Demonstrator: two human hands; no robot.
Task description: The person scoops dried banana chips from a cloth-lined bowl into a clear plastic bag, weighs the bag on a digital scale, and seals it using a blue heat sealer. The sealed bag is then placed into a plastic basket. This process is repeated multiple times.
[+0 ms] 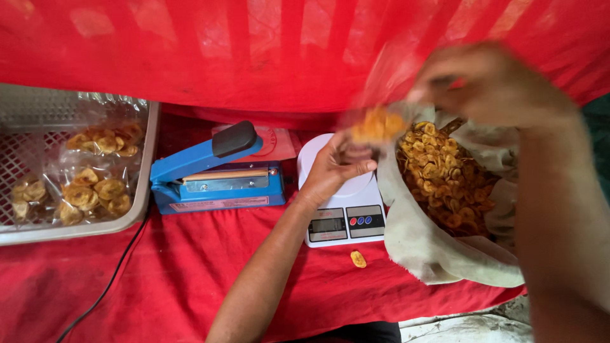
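Observation:
My left hand (335,166) is over the white kitchen scale (346,216), cupped under the bottom of a clear plastic bag of yellow chips (376,124). My right hand (489,82) is raised and blurred at the upper right, pinching the top of that same bag. Beside the scale lies an open beige cloth sack (438,251) full of yellow banana chips (445,181).
A blue heat sealer (213,174) with a black handle sits left of the scale, its black cord (108,282) trailing down the red cloth. A grey plastic crate (76,162) at far left holds sealed chip packets. One loose chip (358,258) lies below the scale.

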